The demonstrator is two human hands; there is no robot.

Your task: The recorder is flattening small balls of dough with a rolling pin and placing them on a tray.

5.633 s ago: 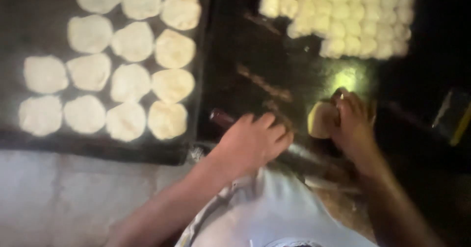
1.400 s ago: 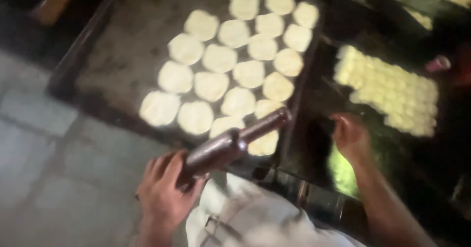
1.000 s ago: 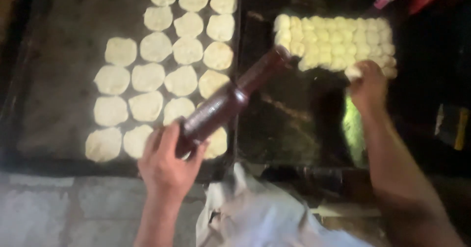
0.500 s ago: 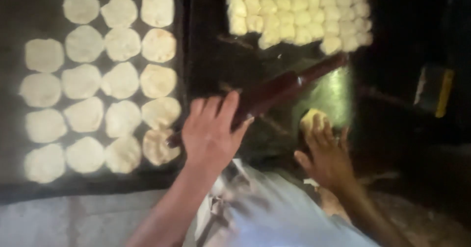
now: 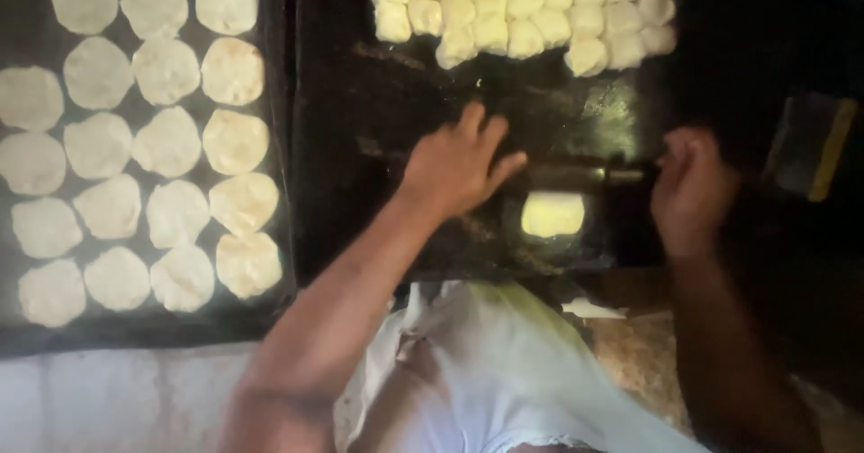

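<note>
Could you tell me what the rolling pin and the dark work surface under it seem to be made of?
The rolling pin looks like dark, smooth wood, though a bright streak along it leaves metal possible. The work surface seems to be polished dark stone or oiled metal: it is black and throws a wet-looking glare beside the dough piece.

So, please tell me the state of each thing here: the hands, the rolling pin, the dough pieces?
Left hand: fingers spread, pressing on the rolling pin.
Right hand: closed around the pin's right end.
Rolling pin: lying level, above one dough piece.
Dough piece: partly flattened.
Dough balls: unrolled, packed together.
Dough discs: rolled flat, in rows on the dark tray.
</note>
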